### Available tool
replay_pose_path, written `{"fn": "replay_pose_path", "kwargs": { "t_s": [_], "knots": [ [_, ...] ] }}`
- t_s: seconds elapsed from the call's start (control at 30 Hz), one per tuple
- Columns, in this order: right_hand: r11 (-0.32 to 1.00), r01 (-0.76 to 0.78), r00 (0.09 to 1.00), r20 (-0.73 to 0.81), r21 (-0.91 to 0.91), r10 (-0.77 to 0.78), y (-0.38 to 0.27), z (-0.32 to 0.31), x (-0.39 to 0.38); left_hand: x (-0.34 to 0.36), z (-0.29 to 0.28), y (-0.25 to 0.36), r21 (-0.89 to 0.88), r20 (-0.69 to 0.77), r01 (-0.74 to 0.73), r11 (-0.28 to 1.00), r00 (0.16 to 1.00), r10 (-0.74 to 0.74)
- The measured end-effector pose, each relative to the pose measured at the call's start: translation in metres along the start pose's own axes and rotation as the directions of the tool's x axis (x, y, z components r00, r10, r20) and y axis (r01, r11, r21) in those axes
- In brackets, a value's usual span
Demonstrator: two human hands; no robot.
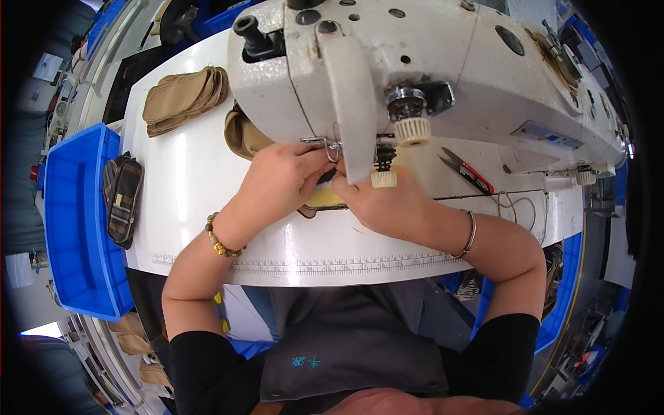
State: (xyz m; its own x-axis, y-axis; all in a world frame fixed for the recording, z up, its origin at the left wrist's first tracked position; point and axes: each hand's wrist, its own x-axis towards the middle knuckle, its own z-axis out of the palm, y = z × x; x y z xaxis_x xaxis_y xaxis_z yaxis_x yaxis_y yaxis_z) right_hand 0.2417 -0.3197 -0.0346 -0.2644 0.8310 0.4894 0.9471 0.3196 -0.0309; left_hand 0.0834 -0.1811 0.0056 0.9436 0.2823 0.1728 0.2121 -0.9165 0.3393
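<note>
Right here under my fingers is the yellow cloth (325,199), its visible strip running left to right, a small tan tab (306,211) poking back toward me; the far end is hidden. My left fingers (315,161) and right fingers (345,193) are bunched close, nearly meeting at the one sewing machine (408,69). Are they pinching? I cannot tell, the tips are covered!

Now the count: one tan bundle (242,135) just beyond my left fingers, one tan stack (181,102) farther off that way, its layers too tight to number. One pair of snips (473,178) right of my right fingers, blades angled away and leftward, one loose cord (515,207) beside it.

All on a white worktop (187,214), a ruler strip (290,265) on my side of the fingers. Two blue bins: one (83,221) well left, one (568,294) to the right and nearer me. Crowded benches (104,62) fill the room, far left.
</note>
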Motion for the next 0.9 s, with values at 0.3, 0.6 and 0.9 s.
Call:
{"fn": "replay_pose_path", "kwargs": {
  "t_s": [0.3,0.6,0.9],
  "knots": [
    [0.997,-0.074,0.997,0.027,0.021,0.074,0.009,0.009,-0.003,-0.01,-0.019,-0.001,0.375,-0.11,-0.168,0.912,0.968,0.224],
    [0.937,-0.248,0.955,-0.097,0.244,0.279,0.017,0.02,-0.001,0.0,0.001,-0.023,0.301,-0.186,-0.306,0.903,0.91,0.371],
    [0.928,-0.203,0.963,-0.111,0.313,0.247,0.022,0.02,0.004,0.0,0.003,-0.024,0.191,-0.21,-0.244,0.951,0.936,0.282]
  ]
}}
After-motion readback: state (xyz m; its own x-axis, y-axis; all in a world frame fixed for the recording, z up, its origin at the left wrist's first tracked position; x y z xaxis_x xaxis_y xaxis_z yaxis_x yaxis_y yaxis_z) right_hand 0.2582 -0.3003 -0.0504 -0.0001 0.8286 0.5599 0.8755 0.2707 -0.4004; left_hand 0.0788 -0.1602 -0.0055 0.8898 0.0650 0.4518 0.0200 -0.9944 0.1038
